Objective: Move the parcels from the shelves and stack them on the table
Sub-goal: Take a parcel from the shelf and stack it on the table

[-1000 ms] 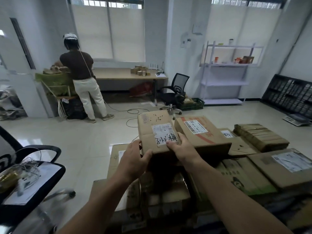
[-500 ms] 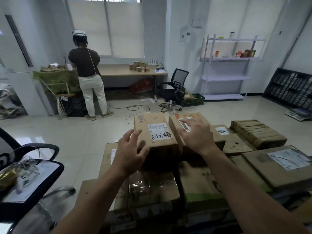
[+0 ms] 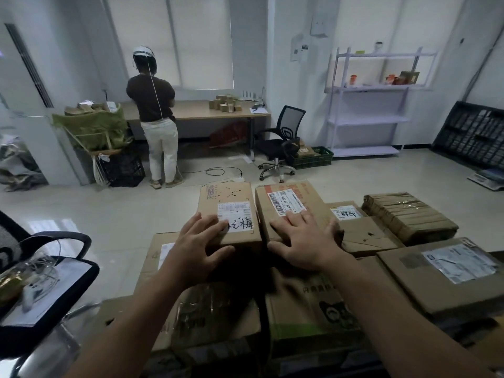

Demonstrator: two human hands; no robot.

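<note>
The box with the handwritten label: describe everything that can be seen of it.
A brown cardboard box, rectangular, lying flat on top of larger boxes. Its top bears a white shipping label with a barcode and dark handwriting, printed characters near the far left corner, and scattered small dark dots. The left hand rests on its near end, fingers spread, overlapping the label.

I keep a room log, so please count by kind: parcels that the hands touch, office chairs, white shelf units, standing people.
Parcels touched by the left hand and right hand: 2
Office chairs: 2
White shelf units: 1
Standing people: 1
Total: 6
</note>
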